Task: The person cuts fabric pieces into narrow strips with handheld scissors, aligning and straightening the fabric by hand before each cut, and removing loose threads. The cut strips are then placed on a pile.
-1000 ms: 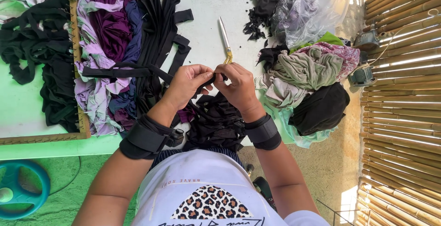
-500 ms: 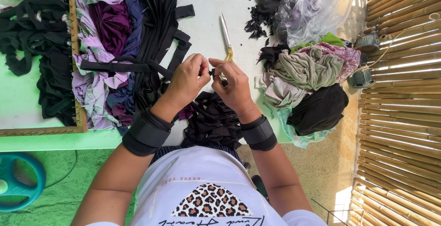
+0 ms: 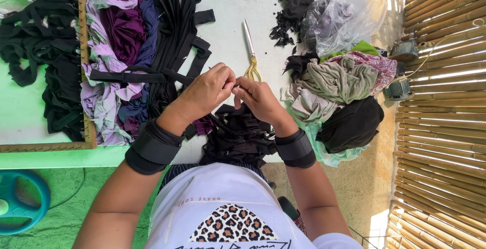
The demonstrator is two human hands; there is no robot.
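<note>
My left hand (image 3: 206, 93) and my right hand (image 3: 257, 97) meet fingertip to fingertip over the table, pinching a small piece of black fabric strip between them. The strip is mostly hidden by my fingers. Just below my hands a heap of black fabric strips (image 3: 238, 135) lies at the table's near edge. Both wrists wear black bands. Yellow-handled scissors (image 3: 249, 51) lie just beyond my right hand.
Long black strips (image 3: 174, 31) and purple and lilac fabric (image 3: 114, 41) lie left, by a wooden frame (image 3: 86, 77) holding black loops. A clear plastic bag (image 3: 344, 16) and a cloth pile (image 3: 344, 82) sit right. Bamboo wall (image 3: 445, 112) at far right; teal wheel (image 3: 20, 201) on the floor.
My hands have closed together, fingertips now touching, and dropped slightly toward me. The short black strip stretched between them a second ago is now bunched and hidden in my fingers.
</note>
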